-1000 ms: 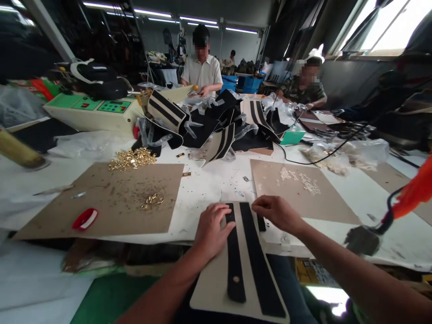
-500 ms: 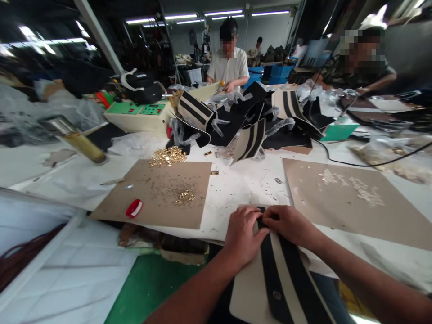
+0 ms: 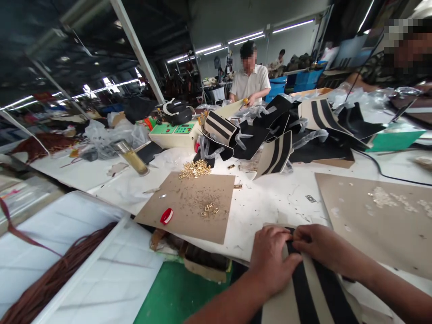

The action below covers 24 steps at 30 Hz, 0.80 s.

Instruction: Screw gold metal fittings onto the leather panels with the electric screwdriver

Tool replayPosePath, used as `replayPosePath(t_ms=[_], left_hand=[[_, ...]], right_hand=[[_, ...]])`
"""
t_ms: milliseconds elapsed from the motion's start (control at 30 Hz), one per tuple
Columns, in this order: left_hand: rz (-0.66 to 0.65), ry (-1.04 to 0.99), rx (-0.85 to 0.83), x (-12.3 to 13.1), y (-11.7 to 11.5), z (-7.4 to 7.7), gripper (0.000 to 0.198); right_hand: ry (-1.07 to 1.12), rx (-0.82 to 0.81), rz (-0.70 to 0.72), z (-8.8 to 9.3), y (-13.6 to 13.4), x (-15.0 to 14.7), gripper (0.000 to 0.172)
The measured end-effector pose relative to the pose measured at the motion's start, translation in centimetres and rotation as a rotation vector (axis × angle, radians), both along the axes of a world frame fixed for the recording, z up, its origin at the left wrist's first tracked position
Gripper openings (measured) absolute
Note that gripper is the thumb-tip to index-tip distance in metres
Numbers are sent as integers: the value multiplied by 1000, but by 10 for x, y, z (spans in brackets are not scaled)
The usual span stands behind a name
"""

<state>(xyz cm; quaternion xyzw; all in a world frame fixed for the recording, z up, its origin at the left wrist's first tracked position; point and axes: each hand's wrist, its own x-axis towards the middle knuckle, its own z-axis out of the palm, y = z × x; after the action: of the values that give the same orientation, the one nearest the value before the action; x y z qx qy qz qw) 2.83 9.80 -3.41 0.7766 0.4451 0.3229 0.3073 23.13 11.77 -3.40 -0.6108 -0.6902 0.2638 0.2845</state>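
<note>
A beige panel with black stripes [image 3: 313, 280] lies over the near edge of the white table, its lower part out of frame. My left hand [image 3: 274, 261] is closed on the panel's far end, with the thumb on the beside-lying black stripe. My right hand [image 3: 317, 245] pinches at the top of the same stripe, touching the panel. What sits between its fingertips is too small and hidden to make out. To the left, a brown board [image 3: 189, 225] carries a few loose gold-coloured metal pieces [image 3: 209, 209] and a red ring-shaped item [image 3: 166, 216].
Gold fittings [image 3: 195, 169] are heaped behind the board. Striped panels [image 3: 275, 155] and black pieces pile up mid-table. Another brown board [image 3: 364, 225] with small pale pieces lies right. A bottle [image 3: 131, 157] and a machine [image 3: 175, 134] stand left. A person [image 3: 251, 83] works opposite.
The view has turned to the left and tilted, so everything sits further right and lower. Both hands stay at the panel's far end, in nearly the same pose.
</note>
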Motion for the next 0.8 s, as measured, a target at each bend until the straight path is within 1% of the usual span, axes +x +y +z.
replayPosePath(t_ms=[133, 200, 267, 300, 333, 367, 433, 533, 600, 633, 667, 700, 767, 800], left_hand=[[-22, 20, 47, 1, 3, 3, 39], [-17, 41, 62, 3, 7, 3, 36], [-25, 58, 77, 4, 12, 2, 37], [-33, 64, 88, 5, 13, 2, 37], [-39, 67, 102, 5, 15, 1, 36], [-42, 68, 119, 5, 16, -1, 34], [-44, 64, 156, 4, 18, -4, 29], [-56, 43, 208, 2, 26, -13, 24], [-68, 30, 230, 1, 33, -19, 24], [-75, 29, 236, 1, 36, -21, 25], [-80, 32, 239, 1, 38, -22, 25], [-82, 37, 240, 1, 39, -22, 26], [-81, 47, 242, 1, 39, -21, 25], [-79, 51, 242, 1, 38, -19, 25]], right_hand=[[-40, -60, -7, 17, -14, 2, 23], [-31, -92, 14, 27, -18, 0, 24], [40, -93, 37, 36, -23, -1, 26], [99, -74, 14, 40, -28, -1, 28], [162, -36, -39, 44, -37, 1, 29], [219, 21, -121, 46, -49, 5, 30], [274, 152, -329, 48, -84, 19, 33], [224, 288, -668, 43, -147, 53, 36], [158, 334, -936, 36, -181, 82, 44], [128, 346, -1064, 31, -194, 97, 51], [102, 349, -1171, 26, -203, 113, 60], [76, 335, -1241, 21, -208, 128, 70], [12, 282, -1289, 8, -209, 154, 87], [-26, 244, -1277, 2, -207, 163, 90]])
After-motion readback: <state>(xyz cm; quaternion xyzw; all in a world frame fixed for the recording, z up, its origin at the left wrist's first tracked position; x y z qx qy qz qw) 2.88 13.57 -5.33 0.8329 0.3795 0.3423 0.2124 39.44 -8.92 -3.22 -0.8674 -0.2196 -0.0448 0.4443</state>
